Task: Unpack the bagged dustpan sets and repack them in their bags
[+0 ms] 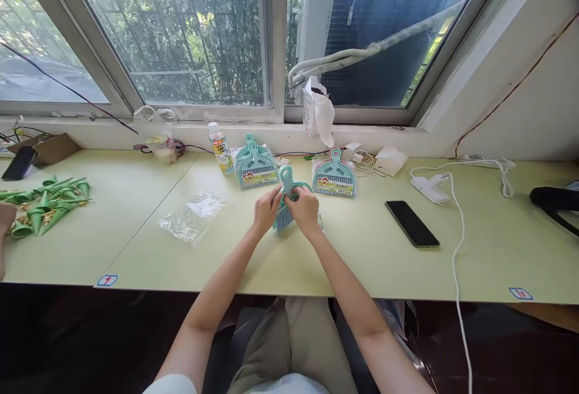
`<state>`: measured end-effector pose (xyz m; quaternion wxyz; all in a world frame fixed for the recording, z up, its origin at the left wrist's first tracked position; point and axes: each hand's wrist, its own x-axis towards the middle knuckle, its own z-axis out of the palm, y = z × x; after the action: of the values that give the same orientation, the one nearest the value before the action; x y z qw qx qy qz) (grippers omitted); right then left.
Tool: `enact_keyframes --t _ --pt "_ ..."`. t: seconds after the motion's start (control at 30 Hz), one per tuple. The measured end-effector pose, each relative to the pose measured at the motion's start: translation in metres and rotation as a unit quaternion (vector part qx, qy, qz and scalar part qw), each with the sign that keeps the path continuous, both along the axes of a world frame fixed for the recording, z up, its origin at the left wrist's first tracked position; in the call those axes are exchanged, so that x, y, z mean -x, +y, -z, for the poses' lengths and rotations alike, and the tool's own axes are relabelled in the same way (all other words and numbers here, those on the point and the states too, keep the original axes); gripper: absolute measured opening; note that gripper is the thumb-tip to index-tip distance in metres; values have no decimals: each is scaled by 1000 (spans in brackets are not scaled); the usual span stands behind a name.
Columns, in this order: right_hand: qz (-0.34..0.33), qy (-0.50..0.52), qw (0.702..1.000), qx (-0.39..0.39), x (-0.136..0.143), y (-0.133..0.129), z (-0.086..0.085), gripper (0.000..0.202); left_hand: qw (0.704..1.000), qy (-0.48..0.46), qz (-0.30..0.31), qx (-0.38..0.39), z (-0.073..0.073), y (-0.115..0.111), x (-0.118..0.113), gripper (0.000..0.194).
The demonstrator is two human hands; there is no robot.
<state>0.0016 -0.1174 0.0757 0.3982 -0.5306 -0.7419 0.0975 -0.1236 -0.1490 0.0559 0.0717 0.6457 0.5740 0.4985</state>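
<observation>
Trousers of beige colour show nearest to you, below the edge of the pale green table. Over the table, in front of your body, you hold one turquoise dustpan-and-brush set with both hands; your left hand pinches its left side, and your right hand grips the right side, both narrow. Its handle is up and the bristles are down; I cannot tell whether they touch the table. On your left lies crumpled clear packaging, on your right a black phone. At the far left, another person's hand is near a pile of green cones. Behind your hands are more turquoise sets, with a bottle standing just beside them, and one separate labelled set to the right. Outside the window stands an air-conditioner unit
</observation>
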Motion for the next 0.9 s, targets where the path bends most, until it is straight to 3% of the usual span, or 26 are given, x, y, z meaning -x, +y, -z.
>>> enact_keyframes --t 0.1,0.23,0.27,0.37,0.43,0.53,0.6,0.7,0.8,0.9 --pt "-45 77 996 20 -9 0 -13 20 999 -32 -10 -2 -1 8 15 44" --pt "-148 240 951 126 -55 3 -41 35 976 -157 -149 -10 3 22 58 50" --pt "-170 255 940 152 -73 4 -49 38 972 -175 -159 -3 4 25 69 51" --pt "-127 173 958 190 -128 8 -64 41 977 -174 -89 88 12 29 92 46" --pt "-39 3 978 205 -157 12 -63 37 977 -138 -34 162 19 31 96 43" --pt "78 -232 945 216 -178 19 -41 33 974 -41 -35 220 28 33 90 44" --pt "126 -299 919 225 -177 25 -20 31 970 37 -66 231 34 33 86 43" --pt "166 -322 904 229 -168 27 2 29 962 112 -78 236 39 33 83 40" --pt "154 -301 921 192 -165 13 -2 27 966 112 -84 218 41 33 84 41" --pt "7 -206 969 137 -175 -18 -21 27 975 75 -100 186 39 32 87 42"
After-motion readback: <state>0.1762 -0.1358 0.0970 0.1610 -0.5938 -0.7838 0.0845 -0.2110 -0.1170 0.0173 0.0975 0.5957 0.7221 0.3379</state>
